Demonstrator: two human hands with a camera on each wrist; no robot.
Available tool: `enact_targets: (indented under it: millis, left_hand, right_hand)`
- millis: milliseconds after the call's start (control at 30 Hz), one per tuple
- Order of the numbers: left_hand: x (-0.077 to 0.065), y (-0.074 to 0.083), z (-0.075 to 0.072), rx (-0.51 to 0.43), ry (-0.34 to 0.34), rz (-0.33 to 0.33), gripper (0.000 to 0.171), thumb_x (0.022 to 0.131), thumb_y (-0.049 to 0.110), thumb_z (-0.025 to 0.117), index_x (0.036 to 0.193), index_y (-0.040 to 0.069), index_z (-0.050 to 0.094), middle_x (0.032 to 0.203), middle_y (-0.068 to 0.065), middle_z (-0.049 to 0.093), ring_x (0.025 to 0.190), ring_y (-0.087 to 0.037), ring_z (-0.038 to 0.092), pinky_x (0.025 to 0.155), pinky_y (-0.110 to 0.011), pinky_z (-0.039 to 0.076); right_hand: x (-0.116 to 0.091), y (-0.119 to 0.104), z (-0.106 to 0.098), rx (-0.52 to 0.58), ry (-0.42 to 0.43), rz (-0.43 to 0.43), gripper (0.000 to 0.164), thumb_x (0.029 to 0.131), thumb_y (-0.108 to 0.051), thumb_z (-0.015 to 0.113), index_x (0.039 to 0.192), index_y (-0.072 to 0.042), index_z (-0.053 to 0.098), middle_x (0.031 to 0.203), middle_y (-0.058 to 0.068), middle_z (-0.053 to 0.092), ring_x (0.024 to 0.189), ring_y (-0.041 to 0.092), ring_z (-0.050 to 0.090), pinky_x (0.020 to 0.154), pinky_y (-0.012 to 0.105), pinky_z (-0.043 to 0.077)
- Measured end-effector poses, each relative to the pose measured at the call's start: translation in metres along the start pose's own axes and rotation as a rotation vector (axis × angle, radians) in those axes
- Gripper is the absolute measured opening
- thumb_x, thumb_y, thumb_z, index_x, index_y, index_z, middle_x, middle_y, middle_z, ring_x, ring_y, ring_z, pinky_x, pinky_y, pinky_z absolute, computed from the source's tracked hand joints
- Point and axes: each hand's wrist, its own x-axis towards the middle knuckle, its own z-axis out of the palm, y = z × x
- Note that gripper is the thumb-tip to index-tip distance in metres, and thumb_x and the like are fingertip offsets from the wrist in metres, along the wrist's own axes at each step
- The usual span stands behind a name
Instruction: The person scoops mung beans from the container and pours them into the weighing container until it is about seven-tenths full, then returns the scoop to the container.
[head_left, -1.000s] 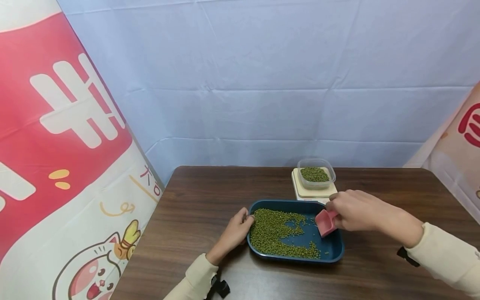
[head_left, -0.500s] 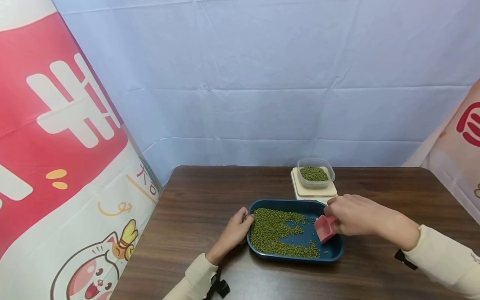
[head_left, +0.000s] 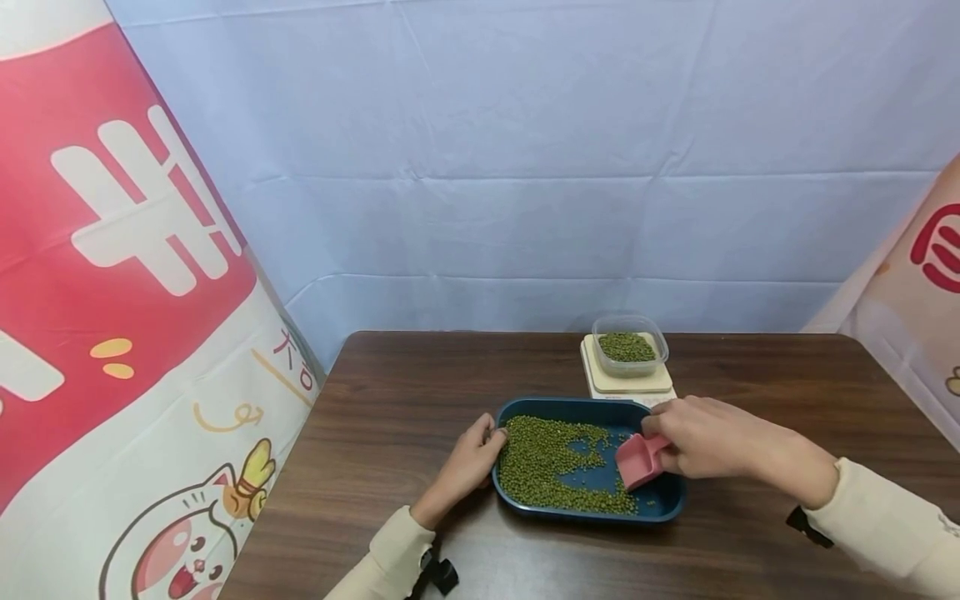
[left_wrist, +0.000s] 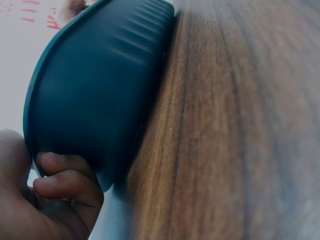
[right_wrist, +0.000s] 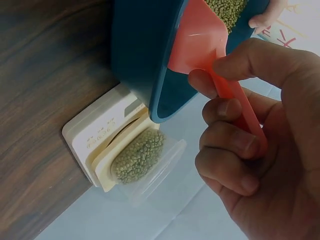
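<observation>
A dark blue tray (head_left: 663, 498) on the table holds green mung beans (head_left: 528, 467), heaped mostly on its left side. My left hand (head_left: 474, 454) grips the tray's left end; in the left wrist view its fingers (left_wrist: 65, 182) curl against the outer wall, with the thumb at the rim. My right hand (head_left: 712, 437) holds a pink scoop (head_left: 637, 462) by its handle (right_wrist: 242, 115), fingers wrapped round it. The scoop's mouth faces left, low in the tray, its front edge close to the beans. In the head view no beans show inside the scoop.
Behind the tray stands a cream kitchen scale (head_left: 600, 385) bearing a clear plastic container (head_left: 637, 369) partly filled with mung beans. The brown wooden table (head_left: 420, 392) ends at a pale cloth backdrop (head_left: 480, 233). A printed banner (head_left: 180, 400) hangs at the left.
My right hand has moved the scoop left and towards me inside the tray, to the edge of the beans. The left hand keeps its grip on the tray's end.
</observation>
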Motion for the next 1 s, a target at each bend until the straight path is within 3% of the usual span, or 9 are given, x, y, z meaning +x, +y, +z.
enact_targets:
  millis: [1000]
  left_hand:
    - [0.0, 0.001, 0.0, -0.006, 0.014, -0.015, 0.025, 0.102, 0.031, 0.045, 0.087, 0.012, 0.039, 0.059, 0.003, 0.034, 0.038, -0.01, 0.03, 0.032, -0.022, 0.028]
  right_hand:
    - [0.022, -0.02, 0.012, -0.01, 0.006, -0.072, 0.011, 0.081, -0.022, 0.072, 0.086, -0.021, 0.062, 0.074, -0.014, 0.048, 0.056, 0.006, 0.037, 0.051, 0.024, 0.032]
